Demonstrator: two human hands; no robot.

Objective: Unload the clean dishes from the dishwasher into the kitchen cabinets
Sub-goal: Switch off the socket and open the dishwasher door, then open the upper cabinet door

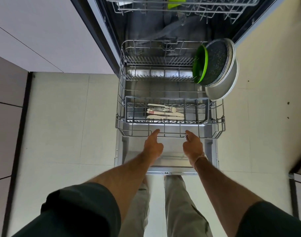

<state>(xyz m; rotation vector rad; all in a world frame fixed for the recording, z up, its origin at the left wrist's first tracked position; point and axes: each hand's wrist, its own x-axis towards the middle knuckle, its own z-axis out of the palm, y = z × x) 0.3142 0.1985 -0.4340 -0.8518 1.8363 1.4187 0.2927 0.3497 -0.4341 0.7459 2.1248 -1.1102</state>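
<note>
Low centre of the frame, both hands meet the front rail of the grey wire lower rack (172,133). The right hand (193,147) curls its fingers at the wire; the left hand (153,146) stretches one finger to it, grip unclear. Best to draw evenly: the green plastic plate (200,65) and dark speckled plates (218,62) stand on edge at upper right. Pale tiled floor (60,117) all round, grey cabinet fronts (7,100) at left.

The lower rack (170,93) is grey coated wire. The door's inner face (170,151) is brushed shiny metal. One plate (200,65) looks like glossy green plastic, another (217,63) speckled dark. The floor (60,117) is pale, smooth tile.
</note>
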